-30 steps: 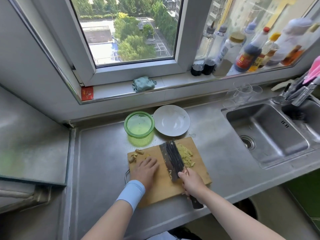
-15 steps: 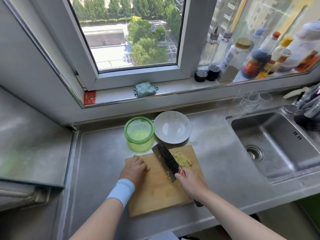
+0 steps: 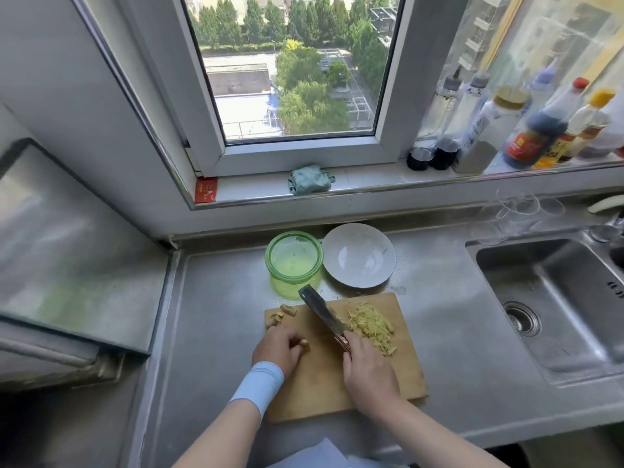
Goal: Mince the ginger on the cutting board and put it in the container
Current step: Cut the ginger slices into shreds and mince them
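From the head view, the job looks roughly at its midpoint. On the wooden cutting board [image 3: 337, 383] a loose heap of ginger shreds [image 3: 369, 324] lies on the right half, cut into thin strips rather than a fine mince. A few coarse ginger chunks [image 3: 282, 315] sit uncut at the board's far left corner. The right hand [image 3: 369, 376] has its fingers wrapped round the handle of a cleaver [image 3: 320, 310]; the dark blade slants across the middle of the board, just beside the left edge of the shreds. The left hand [image 3: 278, 346], with a pale blue wristband [image 3: 260, 383], rests on the board with fingers curled and appears to pinch a small ginger piece [image 3: 305, 344] at its tips. The green container [image 3: 293, 256] stands on the steel surface [image 3: 216, 332] just beyond the board, beside a white plate [image 3: 358, 255], and shows no heap of ginger inside. By my judgement, the chunks need slicing, the whole lot needs finer chopping, and the transfer has not begun.
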{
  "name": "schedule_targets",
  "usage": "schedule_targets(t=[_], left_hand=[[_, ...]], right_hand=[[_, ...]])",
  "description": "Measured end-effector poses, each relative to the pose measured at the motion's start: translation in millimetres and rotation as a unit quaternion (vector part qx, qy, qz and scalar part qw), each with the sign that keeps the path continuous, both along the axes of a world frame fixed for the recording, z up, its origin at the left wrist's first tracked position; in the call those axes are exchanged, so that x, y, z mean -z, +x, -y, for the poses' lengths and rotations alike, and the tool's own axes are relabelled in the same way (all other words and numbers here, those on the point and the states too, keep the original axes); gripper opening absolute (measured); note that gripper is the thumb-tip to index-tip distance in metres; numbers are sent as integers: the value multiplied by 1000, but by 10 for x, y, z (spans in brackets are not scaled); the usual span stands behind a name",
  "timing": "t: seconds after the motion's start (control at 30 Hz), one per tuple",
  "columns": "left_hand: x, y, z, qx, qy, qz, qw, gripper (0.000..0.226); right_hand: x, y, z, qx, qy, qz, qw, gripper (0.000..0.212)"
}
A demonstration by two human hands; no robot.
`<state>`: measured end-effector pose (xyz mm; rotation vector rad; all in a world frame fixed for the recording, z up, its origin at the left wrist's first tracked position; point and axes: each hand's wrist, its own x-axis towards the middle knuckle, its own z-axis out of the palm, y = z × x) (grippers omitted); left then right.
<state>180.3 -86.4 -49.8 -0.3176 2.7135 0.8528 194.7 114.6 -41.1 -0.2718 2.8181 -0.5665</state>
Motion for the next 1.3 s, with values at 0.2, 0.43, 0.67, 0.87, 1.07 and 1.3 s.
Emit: schedule_targets(t=[0.2, 0.43, 0.67, 0.87, 1.07, 1.3], left_hand=[[53, 238, 188, -136, 135, -11, 981, 10], [33, 392, 377, -155, 232, 1, 960, 15], [15, 353, 519, -104, 264, 21, 959, 9], [-1, 253, 680, -44, 274, 16, 961, 13], [-75, 121, 669, -57, 313, 17, 948, 15], [-63, -114, 631, 35, 115, 44, 992, 7]], right_hand=[[80, 161, 166, 60, 51, 43, 996, 49], [106, 144, 305, 79, 103, 56, 990, 58], [-274, -25, 790, 32, -113, 83, 990, 35], [-374, -96, 1020, 96, -177, 111, 973, 11], [-433, -180, 1016, 214, -272, 166, 924, 16], [-341, -514, 842, 177, -74, 130, 973, 17]])
